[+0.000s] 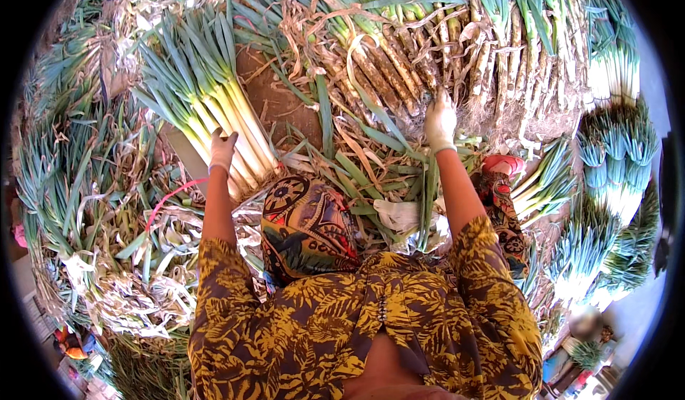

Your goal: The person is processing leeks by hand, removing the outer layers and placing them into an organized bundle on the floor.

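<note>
My left hand (222, 150), in a pale glove with dark fingertips, rests on a bundle of cleaned leeks (232, 125). Its fingers are apart, over the white stalks. These leeks lie side by side, green tops pointing away and root ends toward me. Farther right, my right hand (441, 122) in a white glove reaches to the pile of uncleaned leeks (382, 68). Its fingers are drawn together at the lower end of a soil-stained leek (426, 64); the exact grip is partly hidden. Dry brown leaves hang over that pile.
Stripped leaves (357, 168) litter the ground between my hands. A pink strap (171, 196) runs beside my left forearm. My patterned knee (307, 229) and a red shoe (503, 164) are close by. Tied leek bundles (617, 147) stand along the right; leaf heaps (135, 286) lie left.
</note>
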Demonstrator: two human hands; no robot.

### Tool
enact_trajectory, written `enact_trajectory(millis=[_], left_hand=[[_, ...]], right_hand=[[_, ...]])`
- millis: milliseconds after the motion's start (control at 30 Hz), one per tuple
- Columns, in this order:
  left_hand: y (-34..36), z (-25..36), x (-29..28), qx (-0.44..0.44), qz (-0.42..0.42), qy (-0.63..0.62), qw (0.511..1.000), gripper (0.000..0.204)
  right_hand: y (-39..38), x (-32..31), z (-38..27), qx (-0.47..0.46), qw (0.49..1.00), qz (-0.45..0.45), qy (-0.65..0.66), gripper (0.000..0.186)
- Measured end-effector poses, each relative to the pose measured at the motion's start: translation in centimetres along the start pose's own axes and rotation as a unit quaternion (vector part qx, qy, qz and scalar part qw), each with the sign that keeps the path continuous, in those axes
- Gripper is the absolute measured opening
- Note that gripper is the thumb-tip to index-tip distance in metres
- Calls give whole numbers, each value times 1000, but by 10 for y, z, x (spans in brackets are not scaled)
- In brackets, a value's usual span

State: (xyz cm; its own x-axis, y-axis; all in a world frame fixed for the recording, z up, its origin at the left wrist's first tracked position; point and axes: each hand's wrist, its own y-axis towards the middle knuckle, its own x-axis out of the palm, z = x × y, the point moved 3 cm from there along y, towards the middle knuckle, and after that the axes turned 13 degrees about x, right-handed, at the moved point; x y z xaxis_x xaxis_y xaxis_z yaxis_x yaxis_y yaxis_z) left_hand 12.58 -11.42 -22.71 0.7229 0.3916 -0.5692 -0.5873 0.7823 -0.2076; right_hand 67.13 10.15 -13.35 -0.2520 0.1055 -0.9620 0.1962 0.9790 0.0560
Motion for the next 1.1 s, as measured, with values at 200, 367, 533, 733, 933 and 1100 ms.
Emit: enact_trajectory(millis=[200,367,533,733,933,1100], left_hand=[[-16,60,-39,59,-23,-86,994,55],[-29,248,-17,223,-116,-93,963,46],[-41,372,49,286,-244,-57,925,44],[-77,444,144,50,-350,-513,782,61],[-132,476,145,179,-286,-422,842,32],[-197,465,161,311,-517,-231,763,45]], right_hand=[[36,6,-19,66,958,-207,-190,47],[19,6,20,141,845,-434,278,42],[-95,-155,-20,72,796,-372,472,35],[-202,-191,5,42,766,-310,562,35],[-225,-193,18,82,691,-307,649,27],[-193,-225,10,65,673,-244,696,20]])
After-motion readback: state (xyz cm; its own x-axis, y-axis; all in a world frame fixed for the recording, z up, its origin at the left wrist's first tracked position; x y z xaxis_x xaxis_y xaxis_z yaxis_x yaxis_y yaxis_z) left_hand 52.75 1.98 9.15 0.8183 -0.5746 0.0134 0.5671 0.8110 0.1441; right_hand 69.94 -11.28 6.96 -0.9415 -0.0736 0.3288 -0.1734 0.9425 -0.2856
